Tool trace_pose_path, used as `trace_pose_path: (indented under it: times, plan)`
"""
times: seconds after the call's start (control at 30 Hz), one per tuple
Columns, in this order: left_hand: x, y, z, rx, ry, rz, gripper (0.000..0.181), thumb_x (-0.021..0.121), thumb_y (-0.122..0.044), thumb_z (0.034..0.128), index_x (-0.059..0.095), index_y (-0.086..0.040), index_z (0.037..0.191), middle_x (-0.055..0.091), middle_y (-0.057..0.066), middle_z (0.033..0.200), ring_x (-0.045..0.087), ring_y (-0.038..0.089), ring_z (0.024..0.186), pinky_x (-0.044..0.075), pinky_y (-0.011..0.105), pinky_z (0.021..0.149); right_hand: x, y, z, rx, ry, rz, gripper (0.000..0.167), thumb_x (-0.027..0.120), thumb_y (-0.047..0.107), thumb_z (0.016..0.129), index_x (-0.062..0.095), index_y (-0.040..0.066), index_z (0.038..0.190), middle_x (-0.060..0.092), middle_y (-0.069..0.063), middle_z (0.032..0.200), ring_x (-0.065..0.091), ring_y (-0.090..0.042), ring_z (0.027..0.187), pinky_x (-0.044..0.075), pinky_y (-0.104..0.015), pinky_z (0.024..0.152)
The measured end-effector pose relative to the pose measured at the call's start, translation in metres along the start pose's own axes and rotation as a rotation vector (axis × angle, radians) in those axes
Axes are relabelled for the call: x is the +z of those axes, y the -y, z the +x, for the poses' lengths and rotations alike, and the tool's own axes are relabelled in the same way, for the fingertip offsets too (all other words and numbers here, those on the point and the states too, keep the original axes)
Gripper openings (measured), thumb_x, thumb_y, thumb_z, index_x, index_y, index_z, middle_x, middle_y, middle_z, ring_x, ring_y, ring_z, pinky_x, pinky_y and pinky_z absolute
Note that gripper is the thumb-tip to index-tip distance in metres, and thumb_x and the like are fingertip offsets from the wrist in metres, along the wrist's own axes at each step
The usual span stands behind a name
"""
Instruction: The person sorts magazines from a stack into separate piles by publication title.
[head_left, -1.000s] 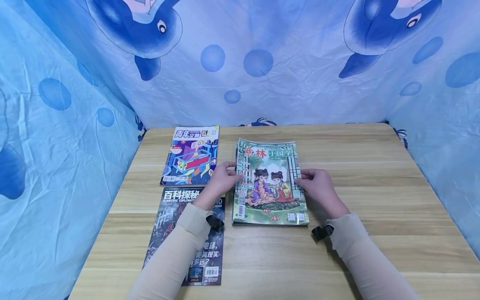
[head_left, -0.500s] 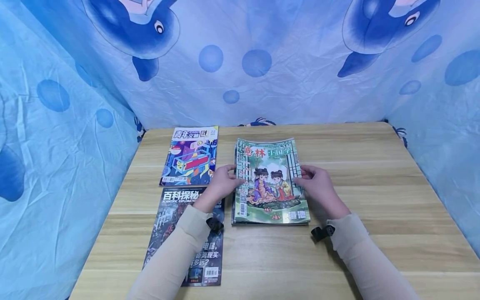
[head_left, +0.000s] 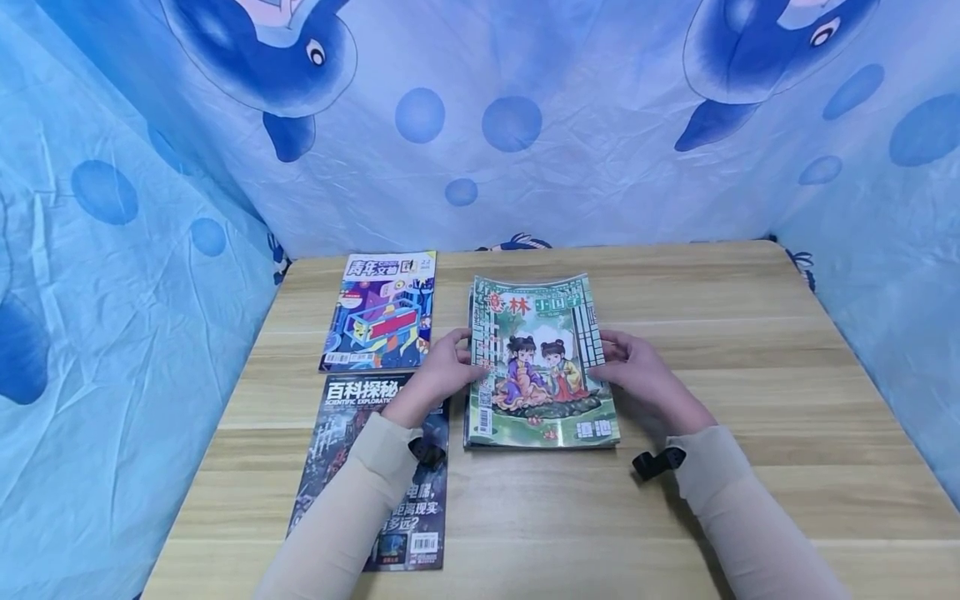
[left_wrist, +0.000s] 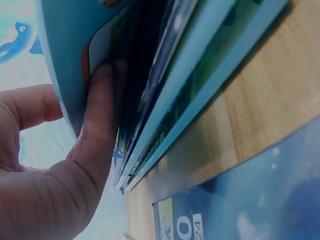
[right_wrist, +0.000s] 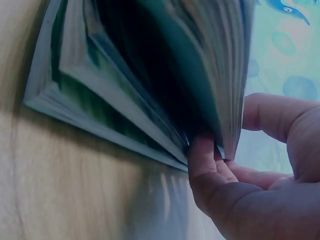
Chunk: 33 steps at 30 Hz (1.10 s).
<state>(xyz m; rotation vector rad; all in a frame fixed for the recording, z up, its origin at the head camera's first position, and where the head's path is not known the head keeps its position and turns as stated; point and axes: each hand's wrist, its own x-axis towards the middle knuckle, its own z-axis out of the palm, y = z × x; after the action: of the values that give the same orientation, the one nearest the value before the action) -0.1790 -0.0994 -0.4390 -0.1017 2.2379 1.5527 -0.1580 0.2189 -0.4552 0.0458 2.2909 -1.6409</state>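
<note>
A green magazine [head_left: 536, 358] with two cartoon children on its cover tops a stack in the middle of the table. My left hand [head_left: 442, 367] pinches its left edge, thumb on the cover; in the left wrist view the fingers of the left hand [left_wrist: 60, 165] reach beneath it, between it and the magazines below. My right hand [head_left: 637, 371] pinches the right edge. In the right wrist view the right hand [right_wrist: 260, 165] has fingers under the top magazine [right_wrist: 225, 75], which stands apart from lower magazines [right_wrist: 110, 100].
Left of the stack lie a colourful magazine [head_left: 382, 321] farther back and a dark magazine [head_left: 420, 517] nearer, partly under my left forearm. The wooden table [head_left: 750, 350] extends to the right. A blue cloth [head_left: 480, 108] with whales hangs behind and at both sides.
The green magazine's tilt over the stack has shifted slightly and its lower edge sits a little off the ones below. Both hands keep to its sides; the right wrist has moved slightly right.
</note>
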Motion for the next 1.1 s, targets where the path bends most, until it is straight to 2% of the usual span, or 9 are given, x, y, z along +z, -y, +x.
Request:
trace_pose_path:
  times: [0.2,0.37,0.57,0.7,0.9,1.1]
  plan:
    - [0.001,0.001,-0.002,-0.006,0.01,-0.015,0.076,0.072,0.0,0.0927,0.032,-0.007,0.157,0.072,0.01,0.109,0.071,0.024,0.093,0.056,0.041,0.083,0.001,0.0,-0.001,0.014,0.01,-0.007,0.079,0.079,0.009,0.087,0.036,-0.01,0.15,0.055,-0.026,0.136,0.054,-0.037,0.122,0.045,-0.044,0.104]
    - [0.002,-0.001,-0.003,0.001,0.005,-0.018,0.076,0.072,-0.001,0.0934,0.032,-0.008,0.157,0.073,0.009,0.108,0.071,0.024,0.093,0.053,0.043,0.089,0.003,0.001,-0.002,0.015,0.002,0.001,0.076,0.078,0.007,0.087,0.038,-0.01,0.149,0.056,-0.024,0.133,0.056,-0.035,0.118,0.049,-0.039,0.099]
    - [0.005,-0.004,-0.005,0.013,0.009,-0.027,0.077,0.072,-0.005,0.0947,0.03,-0.011,0.159,0.07,0.011,0.117,0.069,0.023,0.094,0.054,0.042,0.084,0.002,-0.002,-0.002,0.013,-0.031,0.007,0.072,0.077,0.006,0.088,0.039,-0.012,0.147,0.056,-0.026,0.132,0.057,-0.034,0.114,0.052,-0.031,0.093]
    - [0.009,-0.008,-0.005,0.024,0.015,-0.047,0.079,0.072,-0.006,0.0952,0.028,-0.013,0.161,0.068,0.013,0.123,0.069,0.022,0.097,0.055,0.042,0.087,-0.003,-0.002,-0.003,0.008,-0.061,0.009,0.07,0.075,0.006,0.089,0.04,-0.012,0.146,0.055,-0.026,0.131,0.058,-0.034,0.113,0.052,-0.027,0.09]
    - [0.021,-0.019,-0.002,0.053,0.018,-0.068,0.077,0.071,-0.005,0.0952,0.029,-0.012,0.16,0.069,0.014,0.12,0.069,0.024,0.098,0.054,0.043,0.088,-0.015,-0.001,-0.01,0.005,-0.091,0.0,0.067,0.073,0.005,0.091,0.04,-0.012,0.146,0.054,-0.027,0.131,0.057,-0.034,0.113,0.053,-0.024,0.087]
    - [0.037,-0.03,0.003,0.075,0.024,-0.12,0.077,0.07,-0.003,0.0952,0.029,-0.011,0.16,0.064,0.017,0.128,0.068,0.026,0.103,0.056,0.04,0.087,-0.028,0.002,-0.016,0.011,-0.124,-0.039,0.067,0.072,0.005,0.092,0.038,-0.012,0.147,0.054,-0.028,0.131,0.057,-0.035,0.113,0.054,-0.022,0.083]
